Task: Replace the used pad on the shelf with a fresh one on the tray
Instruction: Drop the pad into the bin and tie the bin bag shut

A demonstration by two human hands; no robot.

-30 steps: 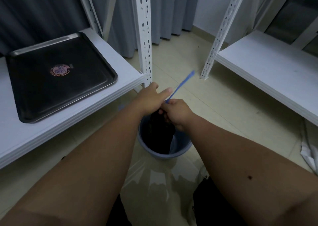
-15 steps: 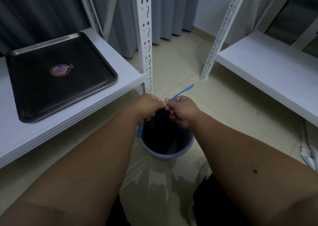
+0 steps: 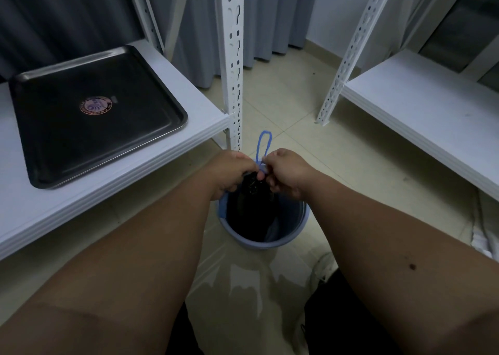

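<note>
A black metal tray (image 3: 151, 127) with a round sticker lies on the white shelf (image 3: 189, 84) at the left; no pad shows on it. On the floor stands a blue bin (image 3: 270, 242) lined with a black bag (image 3: 253, 192). Both hands meet over the bin's far rim. My left hand (image 3: 229, 169) grips the gathered neck of the bag. My right hand (image 3: 289, 169) pinches the bag's blue drawstring (image 3: 263, 145), whose loop sticks up between the hands.
A perforated white upright (image 3: 233, 57) rises just behind my hands. A second white shelf (image 3: 421, 103) with its slanted upright (image 3: 348, 54) stands at the right. Grey curtains hang behind. White crumpled material (image 3: 486, 235) lies on the floor at the far right.
The blue drawstring, earlier stretched out to the upper right, now stands as a short upright loop. My hands have closed together on the bag's neck.
</note>
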